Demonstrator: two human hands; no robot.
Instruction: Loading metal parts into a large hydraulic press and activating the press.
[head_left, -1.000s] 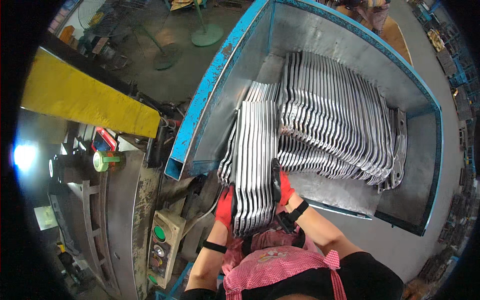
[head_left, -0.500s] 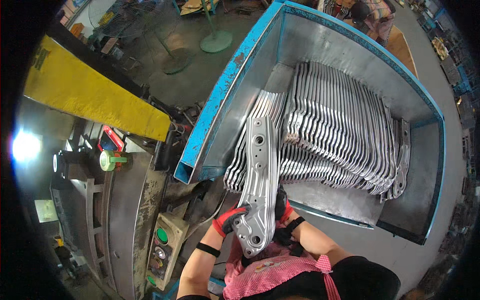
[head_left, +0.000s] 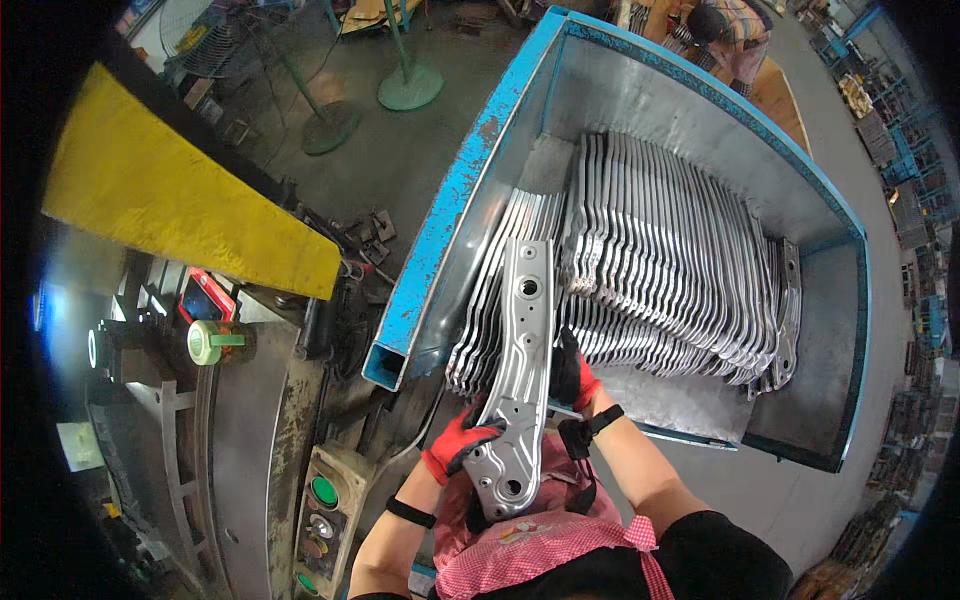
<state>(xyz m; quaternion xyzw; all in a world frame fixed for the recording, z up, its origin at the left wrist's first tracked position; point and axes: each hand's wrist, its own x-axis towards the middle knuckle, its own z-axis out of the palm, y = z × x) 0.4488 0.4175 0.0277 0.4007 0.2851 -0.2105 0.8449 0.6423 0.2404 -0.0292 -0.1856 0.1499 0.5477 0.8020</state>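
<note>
Your left hand (head_left: 462,440) grips the near end of the panel (head_left: 518,365), above your apron (head_left: 535,552).
Steady its right edge with your right hand (head_left: 577,380), just beside it, grip unclear; guide the far end clear of the stack (head_left: 660,230) in the bin (head_left: 443,235).

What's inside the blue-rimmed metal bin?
Inside the metal bin, ribbed metal brackets stand packed on edge, an upper row over a lower row. Whatever lies beneath is covered; the held bracket in the left hand hides part of the left row.
</note>
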